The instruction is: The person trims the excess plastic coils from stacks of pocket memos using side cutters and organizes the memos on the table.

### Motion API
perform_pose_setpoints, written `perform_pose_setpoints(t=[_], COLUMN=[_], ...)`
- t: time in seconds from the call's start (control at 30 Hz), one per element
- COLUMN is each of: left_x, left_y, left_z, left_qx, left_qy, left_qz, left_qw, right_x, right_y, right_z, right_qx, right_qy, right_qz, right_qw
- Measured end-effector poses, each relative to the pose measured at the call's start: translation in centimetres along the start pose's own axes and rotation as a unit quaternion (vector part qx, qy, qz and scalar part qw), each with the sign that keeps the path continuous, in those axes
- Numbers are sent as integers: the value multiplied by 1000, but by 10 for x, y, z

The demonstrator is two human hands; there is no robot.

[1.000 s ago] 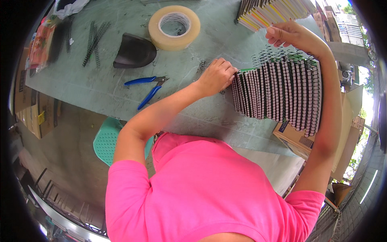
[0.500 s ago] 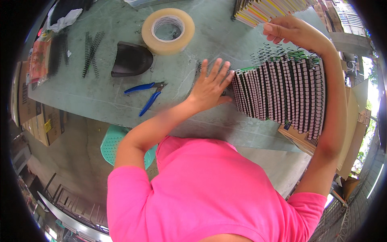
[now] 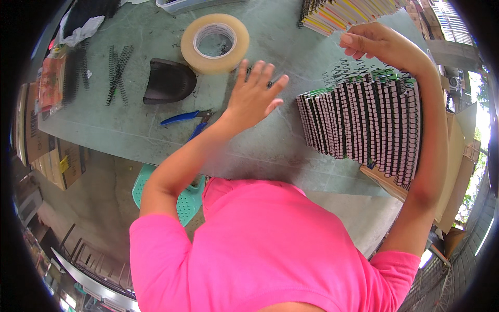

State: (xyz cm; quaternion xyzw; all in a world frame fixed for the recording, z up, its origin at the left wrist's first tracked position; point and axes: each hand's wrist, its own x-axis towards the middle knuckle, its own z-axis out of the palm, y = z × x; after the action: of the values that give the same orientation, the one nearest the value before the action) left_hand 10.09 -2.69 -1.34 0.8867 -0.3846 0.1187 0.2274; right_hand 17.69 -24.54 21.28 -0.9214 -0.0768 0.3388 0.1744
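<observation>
My left hand point(image 3: 253, 98) is over the table, fingers spread and nothing in it, apart from the notebooks. A row of spiral-bound notebooks point(image 3: 358, 122) stands to its right, dark wire bindings facing me. Loose spiral wire ends point(image 3: 345, 73) stick out past the far side of the row. Beyond those ends, my right hand point(image 3: 375, 44) hangs with its fingers curled in toward the thumb; nothing shows between them. The right forearm runs along the row's right side. Blue-handled cutters point(image 3: 179, 117) lie left of my left hand, partly covered by my left forearm.
A big roll of clear tape point(image 3: 187, 44) lies beyond a black curved piece point(image 3: 169, 82). Black spiral coils point(image 3: 118, 73) are farther left. A second notebook stack point(image 3: 338, 15) is at the far right, and a plastic box point(image 3: 182, 4) at the far edge. A green stool point(image 3: 189, 205) stands below the table.
My left hand has moved left and away from the notebook row, its forearm now covering part of the cutters. The right hand stays nearly where it was.
</observation>
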Motion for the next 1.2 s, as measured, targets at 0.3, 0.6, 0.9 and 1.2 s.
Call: perform_pose_setpoints(t=[0.3,0.6,0.9,1.2], left_x=[47,144,95,184], left_y=[-1,-35,-11,-207], left_z=[56,99,51,-39], left_qx=[-14,10,-12,34], left_qy=[49,114,-35,81], left_qz=[-67,-67,75,-77], left_qw=[996,991,996,993], right_x=[-2,1,-1,3], right_y=[-3,2,-5,-18], right_z=[-3,1,-3,-2], right_qx=[11,13,3,-3], right_qy=[-11,5,-13,-23], right_qz=[11,-3,23,23], right_qw=[1000,1000,1000,999])
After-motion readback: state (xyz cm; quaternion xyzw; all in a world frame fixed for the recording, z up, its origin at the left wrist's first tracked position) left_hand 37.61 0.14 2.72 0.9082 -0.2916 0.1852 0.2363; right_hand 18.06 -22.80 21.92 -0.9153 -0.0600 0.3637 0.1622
